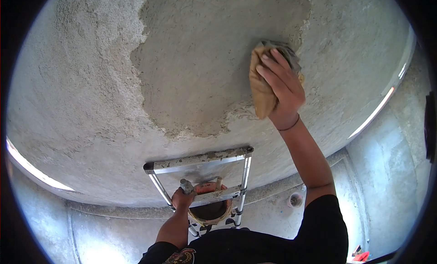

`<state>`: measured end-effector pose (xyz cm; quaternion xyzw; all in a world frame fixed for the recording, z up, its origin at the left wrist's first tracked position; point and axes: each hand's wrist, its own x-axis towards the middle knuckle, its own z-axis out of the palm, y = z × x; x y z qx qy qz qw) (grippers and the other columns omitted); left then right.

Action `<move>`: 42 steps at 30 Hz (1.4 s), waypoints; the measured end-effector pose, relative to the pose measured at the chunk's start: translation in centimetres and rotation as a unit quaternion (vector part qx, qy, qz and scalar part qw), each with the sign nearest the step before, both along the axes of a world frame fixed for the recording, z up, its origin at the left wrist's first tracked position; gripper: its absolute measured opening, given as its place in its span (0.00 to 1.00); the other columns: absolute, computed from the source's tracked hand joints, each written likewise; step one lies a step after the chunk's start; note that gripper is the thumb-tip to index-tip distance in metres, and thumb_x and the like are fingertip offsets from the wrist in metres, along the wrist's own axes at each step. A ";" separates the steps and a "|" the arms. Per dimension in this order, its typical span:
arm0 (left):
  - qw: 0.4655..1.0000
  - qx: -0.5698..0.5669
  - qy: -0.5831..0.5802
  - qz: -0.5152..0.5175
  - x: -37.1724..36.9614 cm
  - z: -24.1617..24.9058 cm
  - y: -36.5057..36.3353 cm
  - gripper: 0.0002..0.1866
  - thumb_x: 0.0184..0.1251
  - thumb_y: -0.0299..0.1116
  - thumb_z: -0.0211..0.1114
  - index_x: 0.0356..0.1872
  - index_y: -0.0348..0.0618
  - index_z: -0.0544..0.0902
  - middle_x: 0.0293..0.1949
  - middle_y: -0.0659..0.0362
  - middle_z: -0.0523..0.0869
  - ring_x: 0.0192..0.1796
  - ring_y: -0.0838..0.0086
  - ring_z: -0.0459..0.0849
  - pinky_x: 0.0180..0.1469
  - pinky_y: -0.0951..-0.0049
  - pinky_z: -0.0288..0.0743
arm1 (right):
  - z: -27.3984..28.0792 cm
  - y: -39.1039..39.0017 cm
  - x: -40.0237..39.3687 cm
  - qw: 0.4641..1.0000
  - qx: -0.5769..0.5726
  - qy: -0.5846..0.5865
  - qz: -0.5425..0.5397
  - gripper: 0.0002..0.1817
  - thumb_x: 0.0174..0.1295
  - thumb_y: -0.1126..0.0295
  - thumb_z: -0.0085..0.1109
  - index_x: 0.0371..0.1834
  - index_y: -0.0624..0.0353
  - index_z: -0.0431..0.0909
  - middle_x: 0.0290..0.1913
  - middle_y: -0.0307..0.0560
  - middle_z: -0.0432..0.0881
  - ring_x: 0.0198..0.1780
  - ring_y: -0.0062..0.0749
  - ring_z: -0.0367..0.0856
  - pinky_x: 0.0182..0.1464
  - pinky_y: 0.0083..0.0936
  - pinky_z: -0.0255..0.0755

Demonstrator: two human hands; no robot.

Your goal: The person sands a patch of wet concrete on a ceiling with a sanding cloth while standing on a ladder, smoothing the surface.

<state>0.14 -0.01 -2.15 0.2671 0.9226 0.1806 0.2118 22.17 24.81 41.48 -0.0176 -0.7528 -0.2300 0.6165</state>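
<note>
My right hand (283, 84) presses a crumpled brown and grey cloth (261, 95) against the wall, its fingers spread over the folds. Under the cloth lies a darker, smoother patch of damp-looking plaster (195, 68) with ragged edges. Lower down, my left hand (182, 199) is closed at the left side of the metal ladder (200, 163). A stubby grey object (186, 186) sticks out above its fingers; whether the hand grips this, the ladder or both is hidden. Beside that hand, behind a rung, is an orange-rimmed bucket (205, 187) with dark grey material inside.
Rough, lighter plaster (95, 82) surrounds the damp patch. A wooden-looking handle (219, 183) rises from the bucket. On the floor far below stands a small pinkish container (295, 200). A red item (361, 256) lies at the lower right. The ladder's top bar is splashed with mortar.
</note>
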 end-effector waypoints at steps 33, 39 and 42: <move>1.000 0.017 -0.004 -0.008 -0.3 0.1 0.0 0.35 0.42 0.61 0.80 0.48 0.47 0.88 0.46 0.49 0.92 0.51 0.53 0.90 0.55 0.54 0.83 | -2.3 -1.7 -3.1 0.994 -0.026 -0.076 0.071 0.13 0.60 0.74 0.64 0.48 0.57 0.89 0.56 0.45 0.89 0.67 0.46 0.83 0.57 0.34 0.84; 1.000 0.015 -0.006 0.004 -0.2 0.3 0.1 0.34 0.44 0.61 0.78 0.49 0.47 0.88 0.46 0.50 0.92 0.52 0.54 0.90 0.56 0.54 0.83 | -2.1 -2.0 -4.6 0.995 -0.051 -0.083 0.016 0.10 0.66 0.71 0.62 0.47 0.54 0.90 0.56 0.43 0.90 0.68 0.40 0.82 0.60 0.31 0.82; 1.000 0.015 -0.015 -0.007 0.1 0.7 -0.2 0.34 0.44 0.61 0.78 0.49 0.47 0.88 0.47 0.49 0.92 0.53 0.54 0.90 0.57 0.54 0.83 | -3.7 -5.2 -4.7 0.969 -0.073 -0.231 0.058 0.11 0.65 0.70 0.64 0.47 0.54 0.91 0.59 0.44 0.88 0.69 0.40 0.82 0.60 0.30 0.82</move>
